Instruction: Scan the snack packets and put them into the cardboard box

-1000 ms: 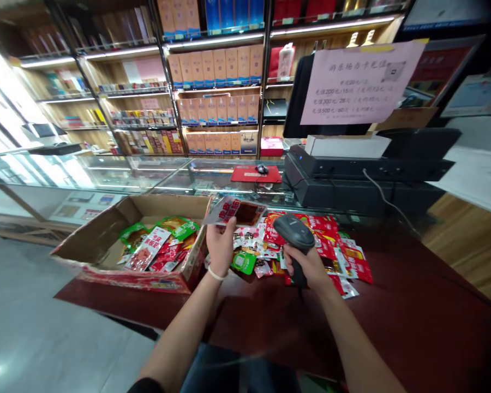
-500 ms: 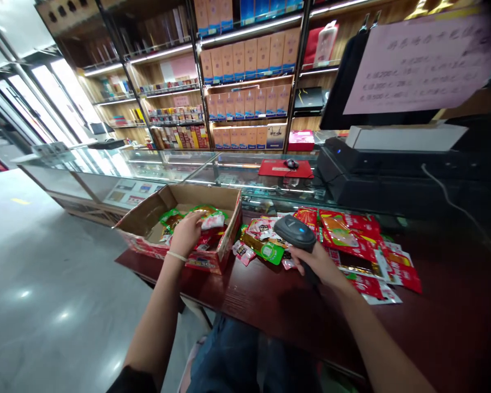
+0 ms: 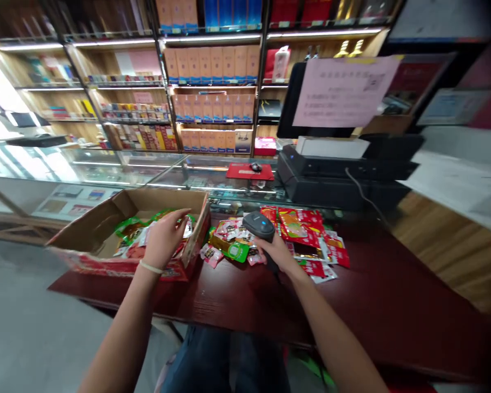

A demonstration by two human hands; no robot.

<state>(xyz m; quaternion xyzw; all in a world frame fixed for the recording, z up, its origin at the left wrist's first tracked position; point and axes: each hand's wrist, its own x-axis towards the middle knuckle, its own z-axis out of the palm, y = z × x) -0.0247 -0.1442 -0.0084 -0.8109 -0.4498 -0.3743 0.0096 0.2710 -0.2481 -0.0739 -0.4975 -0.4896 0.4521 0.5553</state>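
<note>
From over here the counter [image 3: 229,303] looks like dark reddish wood under a smooth, polished coat that catches the light. The carton [image 3: 163,197] is plain matt cardboard inside, its printed outer side shinier and scuffed-looking. Both the packets in the carton [image 3: 131,228] and the packets on the counter [image 3: 298,225] are glossy, crinkly plastic, see-through in patches. The scanner [image 3: 258,225] seems to be smooth dark plastic with a soft sheen. Behind stands a display case [image 3: 143,166] topped with clear, reflective glass. The pink notice [image 3: 339,95] is flat matt paper, the side panel [image 3: 442,251] streaky wood grain, the trousers [image 3: 225,360] dark blue cloth
</note>
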